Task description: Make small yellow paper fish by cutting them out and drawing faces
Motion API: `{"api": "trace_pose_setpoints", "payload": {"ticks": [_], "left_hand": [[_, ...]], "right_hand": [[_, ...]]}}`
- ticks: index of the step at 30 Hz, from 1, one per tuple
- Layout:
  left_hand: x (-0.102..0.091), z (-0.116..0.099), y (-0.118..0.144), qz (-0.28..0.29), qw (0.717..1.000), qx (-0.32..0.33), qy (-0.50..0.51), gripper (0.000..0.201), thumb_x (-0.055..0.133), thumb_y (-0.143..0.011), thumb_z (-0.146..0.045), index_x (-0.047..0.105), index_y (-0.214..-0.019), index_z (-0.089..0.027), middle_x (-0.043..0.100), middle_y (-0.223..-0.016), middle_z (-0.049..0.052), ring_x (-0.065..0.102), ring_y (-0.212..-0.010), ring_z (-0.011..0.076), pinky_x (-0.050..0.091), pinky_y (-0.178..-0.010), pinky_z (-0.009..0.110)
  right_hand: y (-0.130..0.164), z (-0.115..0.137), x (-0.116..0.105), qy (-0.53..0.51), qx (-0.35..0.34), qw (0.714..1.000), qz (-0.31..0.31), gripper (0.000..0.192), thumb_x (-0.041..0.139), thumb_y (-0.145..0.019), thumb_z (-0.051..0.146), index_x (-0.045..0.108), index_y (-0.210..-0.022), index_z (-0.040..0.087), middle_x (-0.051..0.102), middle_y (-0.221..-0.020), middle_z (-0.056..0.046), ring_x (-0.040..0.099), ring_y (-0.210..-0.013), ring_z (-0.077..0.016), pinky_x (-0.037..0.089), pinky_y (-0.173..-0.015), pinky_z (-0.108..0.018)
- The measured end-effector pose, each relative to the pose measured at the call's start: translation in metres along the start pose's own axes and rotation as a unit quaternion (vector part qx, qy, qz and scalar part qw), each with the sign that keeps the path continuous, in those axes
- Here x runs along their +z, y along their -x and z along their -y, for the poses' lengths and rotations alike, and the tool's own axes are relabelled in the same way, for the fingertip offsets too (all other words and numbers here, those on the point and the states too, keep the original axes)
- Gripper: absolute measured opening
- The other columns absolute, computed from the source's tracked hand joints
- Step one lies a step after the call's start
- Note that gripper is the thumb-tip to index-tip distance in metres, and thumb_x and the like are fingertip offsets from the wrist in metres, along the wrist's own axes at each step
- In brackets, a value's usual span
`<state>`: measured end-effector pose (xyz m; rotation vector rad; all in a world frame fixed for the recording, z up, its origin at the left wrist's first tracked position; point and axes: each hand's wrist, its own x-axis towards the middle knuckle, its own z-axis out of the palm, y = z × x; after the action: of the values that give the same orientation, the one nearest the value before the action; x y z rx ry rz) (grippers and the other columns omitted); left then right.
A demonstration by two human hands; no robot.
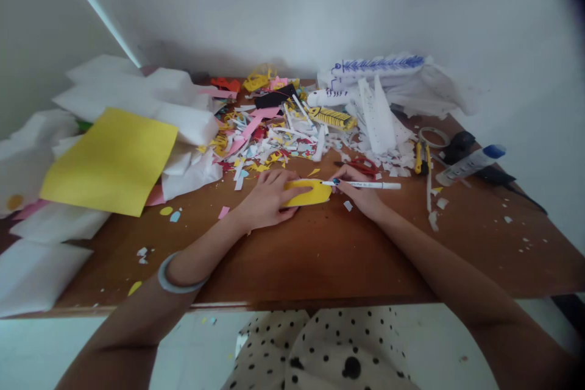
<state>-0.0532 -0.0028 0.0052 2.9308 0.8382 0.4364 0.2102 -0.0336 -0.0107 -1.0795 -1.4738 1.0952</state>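
My left hand (267, 202) grips a yellow rounded cut-out (317, 194), perhaps of foam or paper, with one finger lying across its face and the thumb side low near the table. In my right hand (359, 195) is a slim white pen (381, 185), held almost level, its dark tip at the upper right part of the cut-out. Whether the tip touches the surface I cannot tell. Just behind the right hand lie red-handled scissors (364, 164), partly hidden by the fingers.
A heap of coloured scraps (274, 134) covers the table's back. White foam packs and a yellow sheet (112, 161) are piled left. At right are a yellow cutter (418, 158), a tape roll (434, 137), a blue-capped glue bottle (470, 166) and a black corded tool (491, 174).
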Motion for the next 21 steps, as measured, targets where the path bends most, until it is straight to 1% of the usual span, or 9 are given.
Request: {"api": "trace_pose_setpoints", "payload": {"ticks": [3, 5, 7, 11, 12, 16, 21], "left_hand": [[0.0006, 0.0011, 0.0001, 0.004, 1.0, 0.002, 0.011, 0.046, 0.056, -0.088, -0.034, 0.055, -0.134, -0.031, 0.052, -0.132, 0.01, 0.045, -0.123, 0.0289, 0.032, -0.099, 0.046], [0.0007, 0.0018, 0.0001, 0.01, 1.0, 0.003, 0.021, 0.046, 0.056, -0.088, -0.035, 0.054, -0.134, -0.031, 0.052, -0.132, 0.01, 0.044, -0.123, 0.0289, 0.032, -0.099, 0.045], [0.0004, 0.002, 0.0, 0.016, 0.999, 0.003, 0.033, 0.046, 0.056, -0.088, -0.035, 0.054, -0.134, -0.032, 0.053, -0.132, 0.009, 0.045, -0.123, 0.029, 0.032, -0.099, 0.045], [-0.0008, 0.0011, -0.0006, 0.025, 0.998, 0.002, 0.053, 0.046, 0.057, -0.088, -0.036, 0.055, -0.133, -0.032, 0.054, -0.131, 0.009, 0.045, -0.122, 0.0287, 0.034, -0.098, 0.044], [-0.001, 0.0011, -0.0008, 0.026, 0.998, 0.002, 0.056, 0.045, 0.057, -0.088, -0.036, 0.056, -0.133, -0.031, 0.054, -0.131, 0.009, 0.045, -0.122, 0.0287, 0.034, -0.098, 0.044], [-0.0006, 0.0029, -0.0011, 0.028, 0.998, 0.0, 0.061, 0.045, 0.057, -0.089, -0.036, 0.056, -0.133, -0.03, 0.055, -0.131, 0.009, 0.044, -0.122, 0.0285, 0.034, -0.099, 0.044], [-0.0001, 0.0035, -0.0006, 0.029, 0.996, -0.006, 0.079, 0.045, 0.057, -0.088, -0.037, 0.057, -0.132, -0.03, 0.054, -0.131, 0.009, 0.044, -0.123, 0.0286, 0.034, -0.101, 0.045]], "right_hand": [[-0.0013, -0.0007, -0.0002, 0.015, 0.006, 1.0, -0.001, 0.034, 0.062, -0.085, 0.053, 0.055, -0.073, 0.022, 0.056, -0.062, 0.003, 0.05, -0.058, -0.0121, 0.043, -0.058, -0.026], [-0.002, -0.0007, -0.0009, 0.019, 0.012, 1.0, 0.0, 0.036, 0.06, -0.085, 0.055, 0.056, -0.072, 0.021, 0.056, -0.061, 0.002, 0.05, -0.058, -0.0121, 0.043, -0.058, -0.027], [-0.002, -0.0006, -0.0014, 0.02, 0.013, 1.0, 0.003, 0.035, 0.061, -0.084, 0.055, 0.061, -0.075, 0.021, 0.059, -0.065, 0.001, 0.053, -0.061, -0.0129, 0.045, -0.06, -0.027], [-0.0011, -0.0012, -0.0014, 0.014, 0.013, 1.0, 0.008, 0.027, 0.068, -0.08, 0.049, 0.065, -0.085, 0.023, 0.068, -0.081, -0.002, 0.06, -0.071, -0.0149, 0.05, -0.065, -0.029], [-0.001, -0.0015, -0.0012, 0.01, 0.017, 1.0, 0.006, 0.027, 0.069, -0.079, 0.049, 0.065, -0.085, 0.023, 0.067, -0.081, -0.001, 0.06, -0.071, -0.0148, 0.05, -0.065, -0.029], [-0.0009, -0.0025, -0.0004, -0.005, 0.035, 0.999, -0.003, 0.029, 0.066, -0.081, 0.051, 0.058, -0.079, 0.023, 0.061, -0.066, 0.002, 0.057, -0.062, -0.0133, 0.048, -0.06, -0.027], [-0.0011, -0.0047, -0.0005, 0.0, 0.034, 0.999, 0.009, 0.029, 0.065, -0.083, 0.049, 0.056, -0.077, 0.023, 0.06, -0.067, 0.003, 0.054, -0.062, -0.0129, 0.045, -0.059, -0.027]]}}
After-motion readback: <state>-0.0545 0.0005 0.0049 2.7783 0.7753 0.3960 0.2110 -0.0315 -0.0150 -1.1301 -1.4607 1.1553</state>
